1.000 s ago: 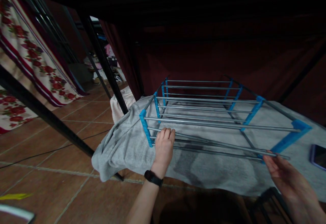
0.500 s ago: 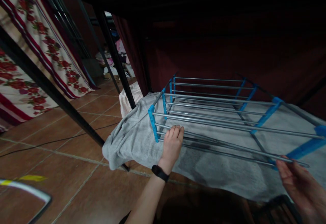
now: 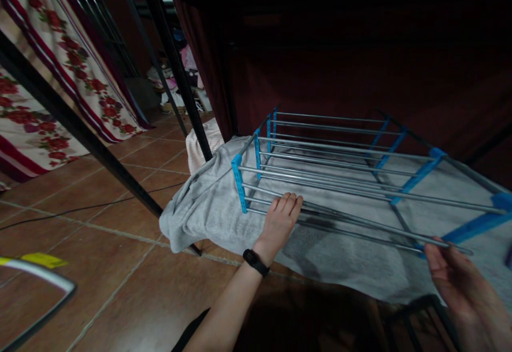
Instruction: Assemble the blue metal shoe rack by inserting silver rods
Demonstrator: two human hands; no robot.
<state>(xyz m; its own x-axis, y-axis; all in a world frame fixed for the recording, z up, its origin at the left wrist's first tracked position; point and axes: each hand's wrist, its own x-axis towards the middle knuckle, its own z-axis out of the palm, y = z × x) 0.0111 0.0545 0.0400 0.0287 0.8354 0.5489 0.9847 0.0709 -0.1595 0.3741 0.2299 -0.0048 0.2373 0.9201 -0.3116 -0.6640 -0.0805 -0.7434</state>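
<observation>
A rack of grey metal tubes with blue plastic connectors (image 3: pixel 239 181) lies on a grey blanket. My left hand (image 3: pixel 281 218), with a black band on the wrist, is closed over a metal tube (image 3: pixel 376 223) near the rack's near left connector. Toward its free right end, the same tube is pinched between the thumb and fingers of my right hand (image 3: pixel 460 277). That end sticks out past my fingers, apart from the near right blue connector (image 3: pixel 476 228). Another tube runs just below it along the near edge.
The grey blanket (image 3: pixel 204 218) covers a low bed with black metal posts (image 3: pixel 184 74). A dark red cloth hangs behind it. Left are a floral curtain (image 3: pixel 76 69), a cable (image 3: pixel 100 204) on the tiles, and a bent white tube (image 3: pixel 44 272). A dark stool-like frame stands lower right.
My left hand has slid a little rightward along the tube. My right hand and the tube's free end have shifted slightly left and up in view. The view itself has moved a little.
</observation>
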